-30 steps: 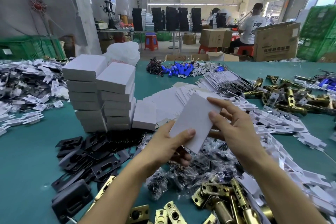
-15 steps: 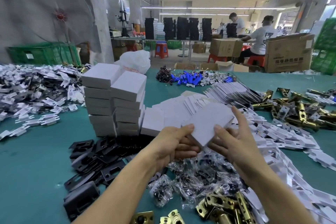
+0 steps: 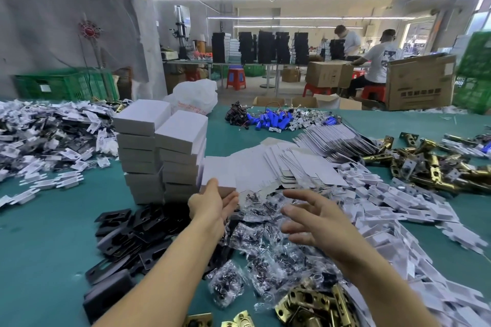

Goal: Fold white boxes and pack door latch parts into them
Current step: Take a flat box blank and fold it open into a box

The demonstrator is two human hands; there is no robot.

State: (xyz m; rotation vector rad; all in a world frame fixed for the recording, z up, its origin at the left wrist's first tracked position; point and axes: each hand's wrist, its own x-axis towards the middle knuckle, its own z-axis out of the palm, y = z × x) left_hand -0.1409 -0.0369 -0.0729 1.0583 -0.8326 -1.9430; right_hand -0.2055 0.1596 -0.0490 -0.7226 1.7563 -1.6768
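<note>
Showing folded white boxes [image 3: 180, 138] standing closed in two tall stacks left of centre. Showing one more closed white box [image 3: 219, 171] sitting low, just beside the right stack. Showing flat white box blanks [image 3: 287, 167] fanning out to its right. Showing black strike plates [image 3: 132, 231] lying heaped before the stacks, clear bags of screws [image 3: 260, 241] piling beside them, and brass latch bolts [image 3: 435, 167] lying jumbled at far right, more at the bottom edge.

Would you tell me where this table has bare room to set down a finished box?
Bare teal table lies front left, between the black plates and the white plastic pieces; another strip runs between the stacked white boxes and the blue cylinders. The centre is crowded with small clear bags and brass latches.
</note>
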